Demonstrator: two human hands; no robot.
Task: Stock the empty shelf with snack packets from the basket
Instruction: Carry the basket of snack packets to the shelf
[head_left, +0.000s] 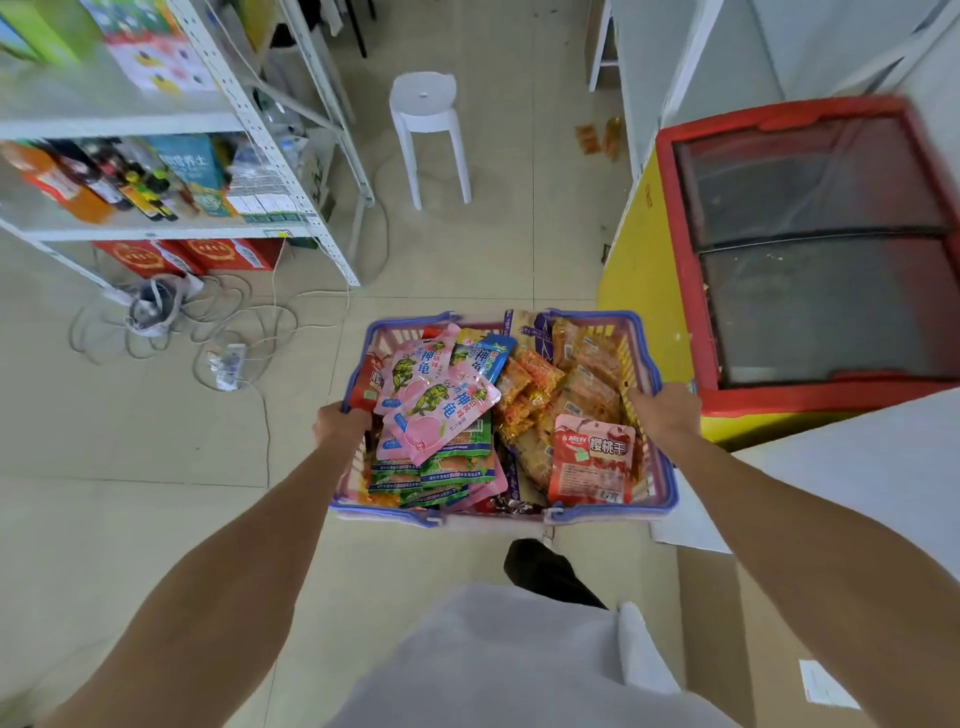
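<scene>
over the floor, left hand (340, 422) and right hand (665, 410) grip basket (597, 512)

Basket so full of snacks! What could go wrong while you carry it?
The pink packets lie loose atop the heap in the basket; a tilt might spill them. Cables sprawl on the floor beside the shelf and could catch a foot. The left hand and right hand both grip the basket, so neither is free to break a stumble.

pink packets (441, 411): 神龟; red packet (592, 460): 樱桃
</scene>
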